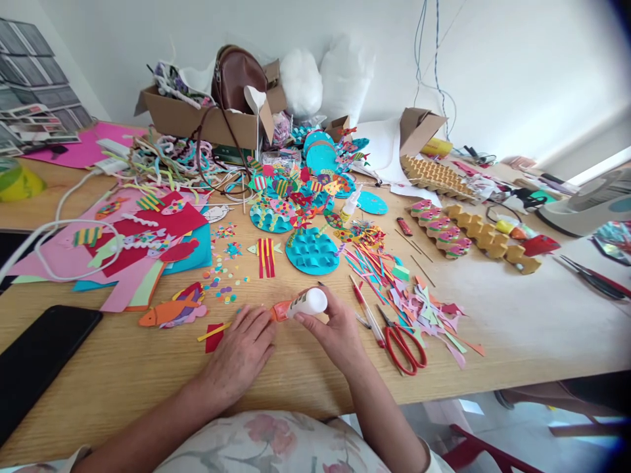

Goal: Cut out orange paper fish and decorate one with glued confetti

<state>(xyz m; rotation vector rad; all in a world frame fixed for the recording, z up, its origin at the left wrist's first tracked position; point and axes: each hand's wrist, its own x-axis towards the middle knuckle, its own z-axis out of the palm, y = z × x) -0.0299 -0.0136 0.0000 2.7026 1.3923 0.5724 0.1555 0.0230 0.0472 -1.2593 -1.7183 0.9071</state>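
Note:
My right hand is closed round a white glue bottle with an orange tip, tilted so the tip points left and down at the wooden table. My left hand lies flat on the table with fingers stretched out, its fingertips next to the bottle's tip. A red paper scrap with a yellow strip lies just left of that hand. An orange paper fish sits further left.
Red-handled scissors and coloured paper offcuts lie right of my hands. Blue paper discs and paper fish fill the middle. A black phone is at left, a cardboard box behind, egg-carton pieces at right.

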